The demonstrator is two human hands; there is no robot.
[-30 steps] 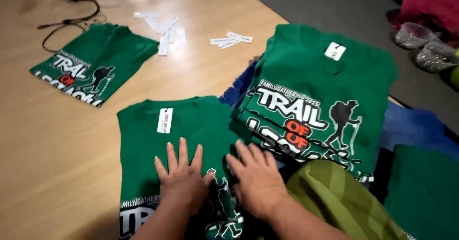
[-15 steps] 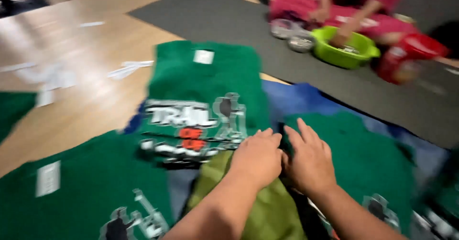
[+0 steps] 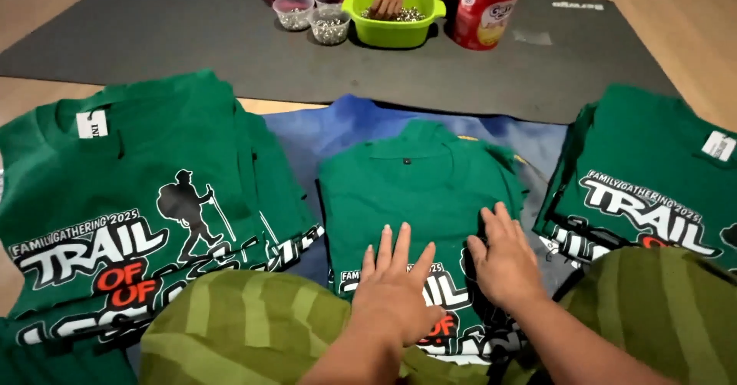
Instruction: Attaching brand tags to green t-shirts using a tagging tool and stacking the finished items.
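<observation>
Head view | left hand (image 3: 395, 293), right hand (image 3: 503, 262): fingers spread flat, grasping nothing | three green shirt stacks (image 3: 418, 178)

Green printed shirts (image 3: 418, 178), lime bowl (image 3: 394, 18), red jar (image 3: 486, 5)

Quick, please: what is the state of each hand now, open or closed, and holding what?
Left hand: open, fingers spread, flat on the middle folded green shirt, holding nothing.
Right hand: open, flat on the same shirt, holding nothing.

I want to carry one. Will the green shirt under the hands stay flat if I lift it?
Probably not. The green shirt looks like soft folded cloth, so it would likely droop and unfold. It seems light. Both hands press flat on it.
</observation>
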